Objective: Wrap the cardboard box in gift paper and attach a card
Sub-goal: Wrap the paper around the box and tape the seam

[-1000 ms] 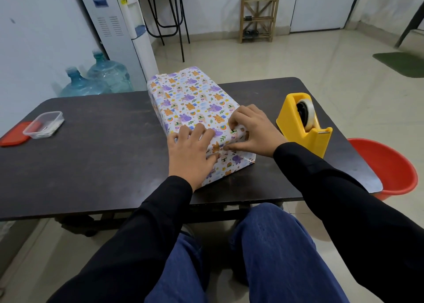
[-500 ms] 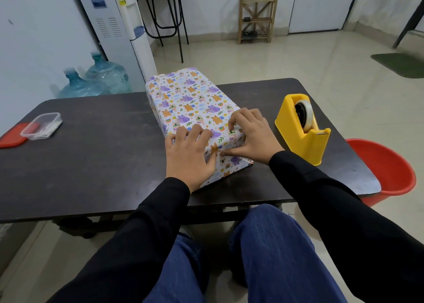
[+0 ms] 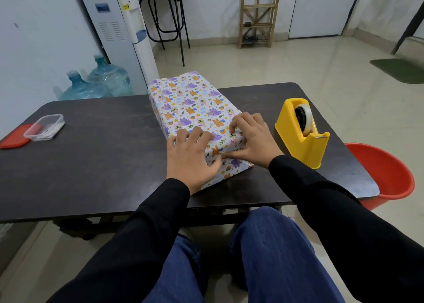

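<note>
The cardboard box (image 3: 192, 100), covered in white gift paper with purple and orange animals, lies lengthwise on the dark table (image 3: 103, 160). My left hand (image 3: 190, 155) lies flat over the box's near end, fingers reaching onto the top, pressing the folded paper down. My right hand (image 3: 254, 139) grips the near right corner, with curled fingertips on the top edge and the thumb stretched along the end face. The two thumbs almost meet on the end flap. No card is in view.
A yellow tape dispenser (image 3: 298, 137) stands just right of the box. A clear plastic container (image 3: 44, 127) and a red lid (image 3: 13, 137) sit at the table's left edge. A red bucket (image 3: 390, 172) is on the floor to the right, and water bottles (image 3: 107, 80) stand behind the table.
Both hands stay on the box's near end, pressing the paper. Only the view has shifted slightly.
</note>
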